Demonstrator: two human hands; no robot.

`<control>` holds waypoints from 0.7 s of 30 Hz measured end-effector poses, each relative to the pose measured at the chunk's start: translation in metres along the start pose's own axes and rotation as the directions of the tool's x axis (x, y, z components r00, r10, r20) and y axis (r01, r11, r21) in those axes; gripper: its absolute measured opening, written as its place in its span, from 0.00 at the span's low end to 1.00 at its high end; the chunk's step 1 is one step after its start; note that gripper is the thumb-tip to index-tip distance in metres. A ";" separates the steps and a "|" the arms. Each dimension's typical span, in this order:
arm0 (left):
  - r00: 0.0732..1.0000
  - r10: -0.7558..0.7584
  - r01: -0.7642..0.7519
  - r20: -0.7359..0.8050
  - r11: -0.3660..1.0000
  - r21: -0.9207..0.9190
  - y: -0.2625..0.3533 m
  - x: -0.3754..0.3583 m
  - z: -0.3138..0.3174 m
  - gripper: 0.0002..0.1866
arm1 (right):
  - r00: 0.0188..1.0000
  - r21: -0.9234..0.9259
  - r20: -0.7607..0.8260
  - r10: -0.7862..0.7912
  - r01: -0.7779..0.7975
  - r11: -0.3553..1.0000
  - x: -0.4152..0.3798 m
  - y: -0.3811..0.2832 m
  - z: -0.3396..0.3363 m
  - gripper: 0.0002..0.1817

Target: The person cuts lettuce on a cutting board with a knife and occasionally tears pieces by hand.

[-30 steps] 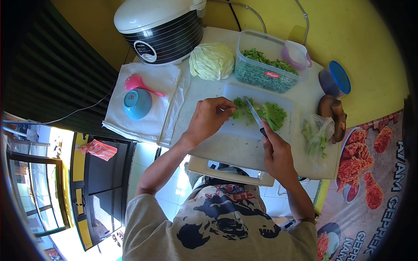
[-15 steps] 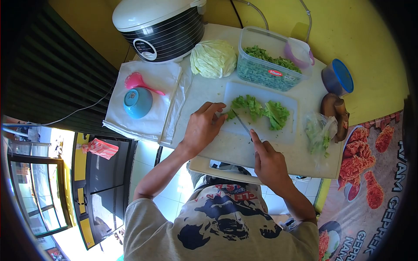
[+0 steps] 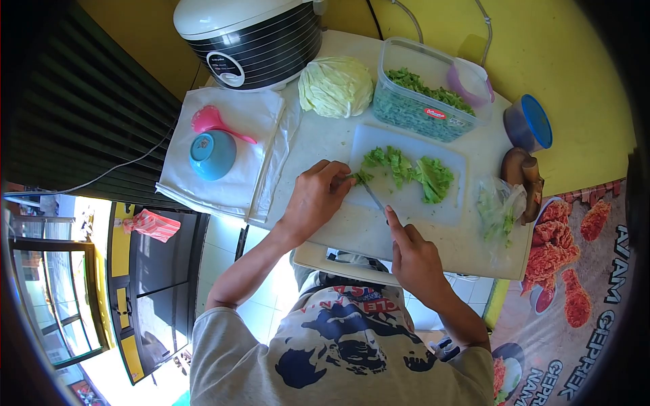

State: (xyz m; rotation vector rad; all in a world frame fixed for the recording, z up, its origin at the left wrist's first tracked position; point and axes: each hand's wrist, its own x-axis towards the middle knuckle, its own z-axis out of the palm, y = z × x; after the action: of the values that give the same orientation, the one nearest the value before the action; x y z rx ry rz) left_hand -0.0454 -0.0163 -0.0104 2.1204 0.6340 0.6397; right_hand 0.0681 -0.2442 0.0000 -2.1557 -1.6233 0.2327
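Observation:
A white cutting board lies on the table with green lettuce pieces spread across it. At the board's left edge my left hand is closed, its fingertips pinching a small lettuce leaf. My right hand is wrapped round the handle of a knife, index finger stretched along its top. The blade points up and left, its tip at the leaf beside my left fingertips. Behind the board, a clear plastic container holds cut lettuce, and a purple-rimmed scoop or cup leans in its right end.
A cabbage sits beside the rice cooker. On white sheets at left rest an upturned blue bowl and a pink ladle. At right are a blue-lidded tub, a stone pestle and a plastic bag of lettuce.
The knife tip has dropped slightly, toward the leaf at my left fingertips. My left hand stays nearly in place, and the whole view has shifted a little.

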 end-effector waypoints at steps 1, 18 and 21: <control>1.000 0.007 -0.007 0.008 1.000 -0.004 -0.001 0.001 -0.002 0.11 | 1.000 -0.012 0.008 0.003 -0.003 1.000 0.000 -0.001 -0.001 0.40; 0.993 -0.022 0.017 0.114 0.999 0.045 0.006 0.005 -0.015 0.09 | 0.996 -0.118 0.092 -0.012 0.022 0.993 0.016 -0.004 -0.009 0.46; 0.990 -0.056 0.063 0.126 0.997 -0.052 0.010 0.006 -0.019 0.07 | 0.998 -0.110 0.064 0.013 -0.005 0.994 0.017 0.000 -0.009 0.45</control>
State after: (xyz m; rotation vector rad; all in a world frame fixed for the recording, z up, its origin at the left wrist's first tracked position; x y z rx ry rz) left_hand -0.0512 -0.0078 0.0096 2.0637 0.6014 0.4820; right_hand 0.0766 -0.2299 0.0108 -2.2596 -1.6992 0.2225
